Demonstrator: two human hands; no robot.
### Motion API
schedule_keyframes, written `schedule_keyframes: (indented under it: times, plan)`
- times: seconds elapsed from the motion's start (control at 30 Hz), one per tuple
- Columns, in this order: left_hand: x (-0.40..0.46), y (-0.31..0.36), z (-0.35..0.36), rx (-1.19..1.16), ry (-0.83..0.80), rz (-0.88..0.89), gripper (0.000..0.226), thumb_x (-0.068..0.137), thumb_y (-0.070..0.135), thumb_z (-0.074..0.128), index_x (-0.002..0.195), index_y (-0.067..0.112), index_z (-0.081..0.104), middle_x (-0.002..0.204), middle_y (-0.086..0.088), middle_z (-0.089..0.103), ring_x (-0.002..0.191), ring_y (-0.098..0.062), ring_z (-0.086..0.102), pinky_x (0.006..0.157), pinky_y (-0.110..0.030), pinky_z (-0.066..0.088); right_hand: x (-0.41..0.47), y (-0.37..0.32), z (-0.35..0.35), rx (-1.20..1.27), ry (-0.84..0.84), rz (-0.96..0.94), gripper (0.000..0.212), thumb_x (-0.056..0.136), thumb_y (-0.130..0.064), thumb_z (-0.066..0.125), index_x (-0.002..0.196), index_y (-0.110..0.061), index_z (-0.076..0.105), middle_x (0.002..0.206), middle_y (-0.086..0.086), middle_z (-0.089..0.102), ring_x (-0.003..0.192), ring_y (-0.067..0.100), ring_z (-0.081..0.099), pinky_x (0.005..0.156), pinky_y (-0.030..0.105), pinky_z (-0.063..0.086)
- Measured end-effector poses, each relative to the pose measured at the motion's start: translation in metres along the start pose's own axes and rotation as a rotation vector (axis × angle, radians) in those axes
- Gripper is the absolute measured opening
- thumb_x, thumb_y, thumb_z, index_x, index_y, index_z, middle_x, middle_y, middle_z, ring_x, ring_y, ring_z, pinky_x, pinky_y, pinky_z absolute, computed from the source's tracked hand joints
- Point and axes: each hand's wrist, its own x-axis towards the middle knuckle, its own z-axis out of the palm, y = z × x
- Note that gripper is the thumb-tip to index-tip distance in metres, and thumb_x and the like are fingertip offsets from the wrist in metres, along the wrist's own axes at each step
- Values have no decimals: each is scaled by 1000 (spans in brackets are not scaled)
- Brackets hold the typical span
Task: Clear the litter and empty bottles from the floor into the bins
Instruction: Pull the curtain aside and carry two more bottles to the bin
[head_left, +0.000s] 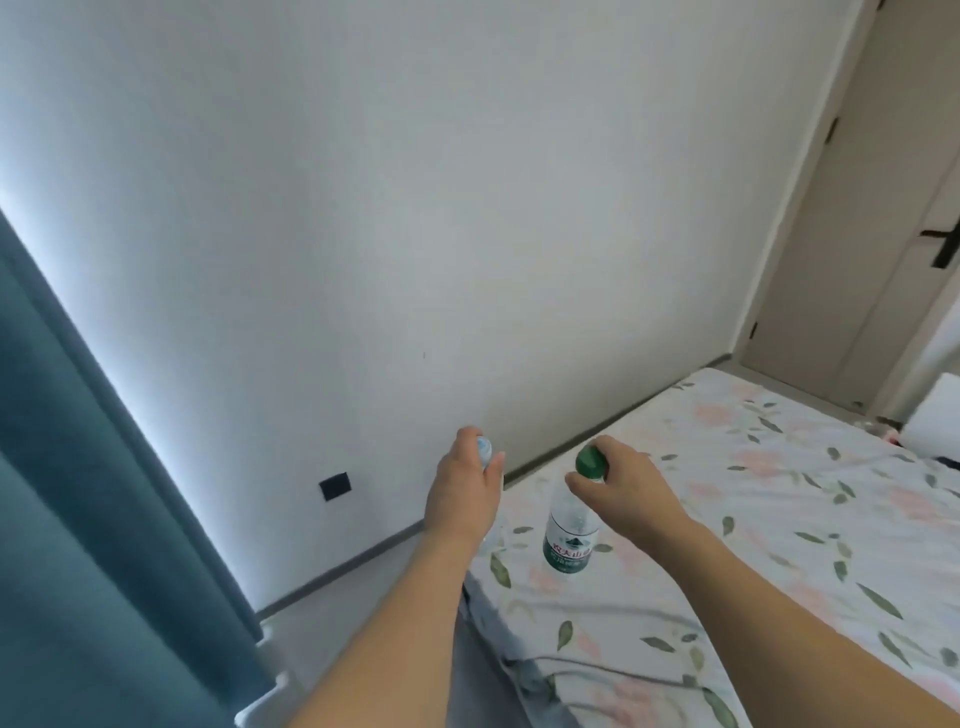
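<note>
My right hand (623, 488) grips the neck of a clear plastic bottle (570, 530) just under its green cap; the bottle has a green label and hangs upright over the corner of the bed. My left hand (462, 493) holds a second bottle by its top, and only its pale blue cap (484, 449) shows above my fingers. The rest of that bottle is hidden behind the hand and forearm. No bin is in view.
A bed with a floral sheet (753, 519) fills the lower right, its corner just below my hands. A white wall (415, 208) is ahead, a teal curtain (78, 519) at left, a beige door (857, 260) at far right. A strip of grey floor (384, 587) runs between wall and bed.
</note>
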Motion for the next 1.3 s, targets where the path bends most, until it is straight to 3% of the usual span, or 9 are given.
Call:
schedule_keyframes:
  times: [0.23,0.43,0.6,0.77,0.97,1.1,1.3]
  plan:
    - [46,-63,-57,76,150,-155,28,100,39,45,124,25,38,111,1,56,91,-18,54,73,-30,45,87,-68,61,4,-164,-206,21,83,-35,62,96,-20,54,85,-4,57,77,17,53,62,28,40]
    - [108,-89,-75,128,199,-205,32,100,42,44,127,27,35,126,-1,56,104,-20,57,86,-33,51,161,-99,89,32,-221,-279,24,83,-37,62,98,-21,53,89,-5,56,79,16,53,66,29,43]
    - [163,-110,-96,94,189,-228,28,100,43,45,123,33,33,122,2,54,100,-17,57,84,-33,54,232,-123,102,41,-266,-310,21,81,-37,61,90,-20,53,87,-3,57,76,16,53,63,29,43]
    - [214,-152,-129,10,280,-342,25,100,43,43,121,33,32,119,4,52,100,-19,57,79,-32,53,295,-156,142,89,-339,-301,19,80,-34,61,87,-19,53,84,-1,58,70,16,52,60,28,42]
    - [289,-218,-150,39,184,-338,26,101,42,43,122,31,34,114,3,53,97,-18,58,77,-31,50,358,-191,221,103,-450,-239,22,77,-36,62,82,-18,51,81,1,57,63,16,48,56,29,41]
    - [341,-254,-150,31,67,-334,29,100,41,45,124,27,34,113,0,56,96,-19,58,82,-33,49,398,-208,254,121,-406,-164,22,78,-33,62,83,-15,51,81,2,56,63,15,46,56,28,39]
    - [432,-261,-130,51,-167,-221,32,97,46,50,118,26,36,106,0,58,89,-18,60,75,-32,50,455,-209,265,111,-310,-29,23,79,-34,63,87,-14,52,83,3,58,63,15,46,56,28,40]
